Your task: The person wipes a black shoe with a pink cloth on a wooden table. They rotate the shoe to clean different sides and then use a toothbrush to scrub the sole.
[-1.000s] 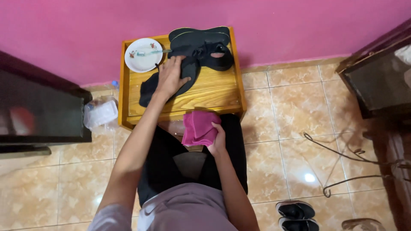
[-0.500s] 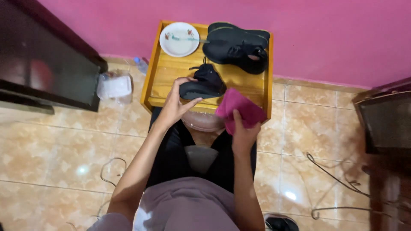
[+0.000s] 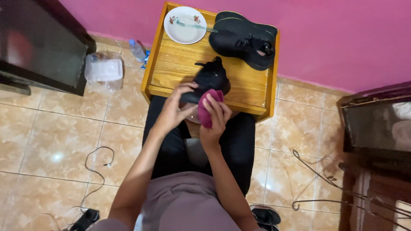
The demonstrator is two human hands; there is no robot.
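While seated before a small wooden desk (image 3: pixel 171 72) set against a pink wall, holding a black shoe (image 3: pixel 209 79) at the desk's 6 o'clock edge: left hand (image 3: pixel 175 107) clamped around the shoe's near end, right hand (image 3: pixel 214 117) closed on a bunched magenta cloth (image 3: pixel 208 112) pressed against the shoe's underside. Hard to tell whether the shoe rests partly on the desk or hangs wholly in the grip. Possible trouble, as a judgement only: a one-handed hold at the very edge could let the shoe slip toward the lap or the tiled floor under a firm rub, and dirt from the cloth could smear the dark trousers below. Second black shoe (image 3: pixel 244 38) lying on its side at the desk's 1 o'clock, apparently poking past the far edge, so liable to tip off if the desk gets knocked. White floral plate (image 3: pixel 182 32) at 11 o'clock, carrying only a pale green toothbrush (image 3: pixel 195 26), its handle poking over the rim toward the second shoe; a stray elbow could flick it out. Clear plastic bottle (image 3: pixel 137 50) on the floor at the desk's 9 o'clock, contents unclear. Loose cables trailing across the floor on both sides.
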